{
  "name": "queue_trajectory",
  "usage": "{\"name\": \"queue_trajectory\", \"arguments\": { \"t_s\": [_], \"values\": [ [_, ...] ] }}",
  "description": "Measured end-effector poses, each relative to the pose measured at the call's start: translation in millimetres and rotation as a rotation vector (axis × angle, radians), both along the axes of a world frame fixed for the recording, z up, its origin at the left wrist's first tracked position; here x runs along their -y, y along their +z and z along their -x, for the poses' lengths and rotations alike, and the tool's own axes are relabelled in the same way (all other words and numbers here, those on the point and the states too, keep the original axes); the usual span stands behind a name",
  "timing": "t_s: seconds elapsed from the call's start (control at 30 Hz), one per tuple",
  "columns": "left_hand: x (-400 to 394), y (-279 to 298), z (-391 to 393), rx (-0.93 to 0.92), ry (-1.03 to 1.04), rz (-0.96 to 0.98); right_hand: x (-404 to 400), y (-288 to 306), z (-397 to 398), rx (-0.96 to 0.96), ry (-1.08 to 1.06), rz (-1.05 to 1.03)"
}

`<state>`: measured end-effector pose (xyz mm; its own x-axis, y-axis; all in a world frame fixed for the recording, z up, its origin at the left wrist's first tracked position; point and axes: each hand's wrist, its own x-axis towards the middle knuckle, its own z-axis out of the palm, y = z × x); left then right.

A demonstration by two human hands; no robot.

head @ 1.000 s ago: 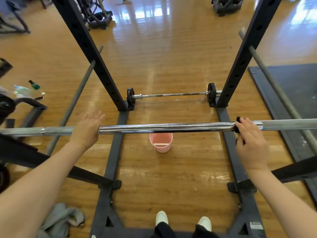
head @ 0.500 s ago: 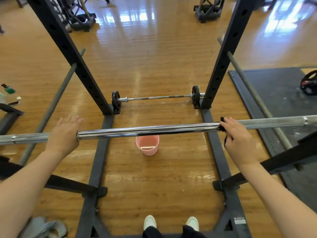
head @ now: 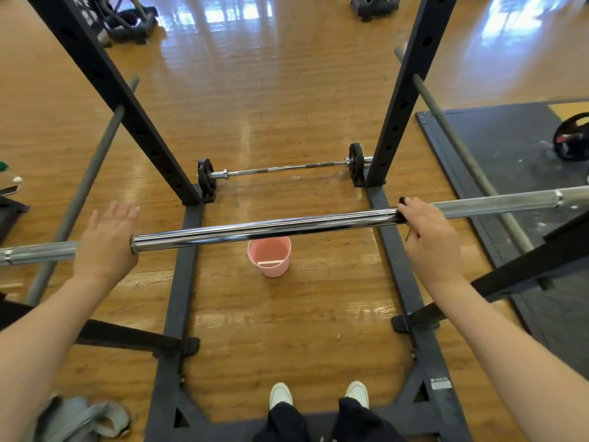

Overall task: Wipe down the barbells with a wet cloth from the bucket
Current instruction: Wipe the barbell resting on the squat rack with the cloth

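Glossy honey-coloured wooden gym floor (head: 287, 100) fills the frame, crossed by the black steel uprights of a squat rack (head: 402, 100). Across the middle, the long chrome barbell (head: 264, 229) rests at rack height so you can work along it standing. Your right hand (head: 430, 240), right of centre, curls over the shaft with a dark wet cloth (head: 402, 201) pinched beneath the fingers, its edge just showing. Your left hand (head: 106, 242), left of centre, lies flat with fingers spread and steadies the bar from behind, gripping nothing. Directly below the bar stands the small pink plastic bucket (head: 269, 256), handy for re-wetting. A second, shorter barbell with black plates (head: 283, 169) lies on the floor beyond. Compared with half a second ago, your view has swung slightly left and your right hand with the cloth sits much as it did.
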<state>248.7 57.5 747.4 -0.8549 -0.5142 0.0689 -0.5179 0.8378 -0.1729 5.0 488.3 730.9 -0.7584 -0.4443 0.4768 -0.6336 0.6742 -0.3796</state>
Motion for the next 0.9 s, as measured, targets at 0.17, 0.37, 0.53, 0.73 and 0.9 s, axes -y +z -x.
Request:
{"name": "queue_trajectory", "arguments": {
  "t_s": [0.17,0.37,0.53,0.73,0.9],
  "values": [
    [-7.4,2.1,-0.2,-0.036,0.009,-0.001,-3.0,-5.9,-1.5,-0.052,-0.016,0.019],
    [-5.0,1.3,-5.7,-0.075,-0.076,0.023,5.6,-9.0,-5.5,-0.064,0.049,-0.016],
    [7.2,1.0,-0.2,0.034,-0.104,0.018,9.0,-5.0,-4.2,-0.062,0.0,0.017],
    [4.8,19.0,7.9,0.269,-0.083,-0.092,-1.8,-7.2,-3.3,-0.076,0.069,-0.032],
    [-2.3,17.6,7.2,0.151,-0.066,-0.027,5.6,0.6,1.4,0.008,-0.049,0.038]
  ]
}}
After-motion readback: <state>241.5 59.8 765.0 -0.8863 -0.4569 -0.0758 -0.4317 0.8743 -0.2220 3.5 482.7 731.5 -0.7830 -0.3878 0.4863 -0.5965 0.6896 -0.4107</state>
